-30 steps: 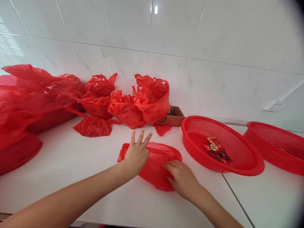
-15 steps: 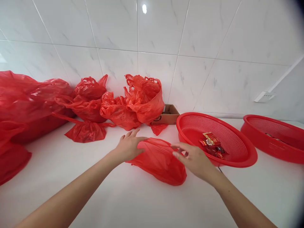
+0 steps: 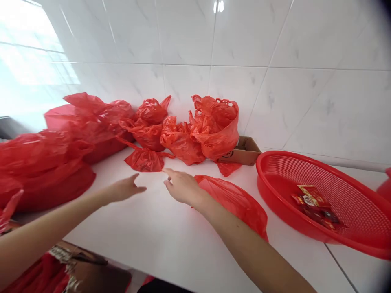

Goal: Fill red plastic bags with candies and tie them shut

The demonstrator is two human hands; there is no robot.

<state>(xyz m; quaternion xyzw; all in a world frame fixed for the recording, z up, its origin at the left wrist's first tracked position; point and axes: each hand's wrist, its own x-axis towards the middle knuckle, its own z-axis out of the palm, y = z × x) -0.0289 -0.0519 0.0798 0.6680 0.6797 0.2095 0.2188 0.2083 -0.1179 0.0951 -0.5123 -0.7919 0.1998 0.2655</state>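
My left hand [image 3: 124, 189] hovers over the white table [image 3: 146, 224], its thumb and fingers apart and nothing between them. To its right, my right hand [image 3: 181, 185] reaches leftward with fingers stretched out and holding nothing. Its fingertips are by the right corner of a small knotted red plastic bag [image 3: 145, 160]; whether they touch it I cannot tell. A flat, loose red plastic bag [image 3: 236, 197] lies on the table, partly hidden behind my right forearm.
Several filled red bags [image 3: 183, 142] line the tiled wall, with bigger red bags [image 3: 45, 175] at left. A cardboard box [image 3: 247, 152] stands behind. On the right, a red plastic basket [image 3: 275, 203] holds small wrapped packets [image 3: 316, 203]. Below the table's front edge are more boxes [image 3: 97, 276].
The view has turned left. Both hands have left the loose red bag and moved left toward the small knotted bag. The loose bag stays on the table.
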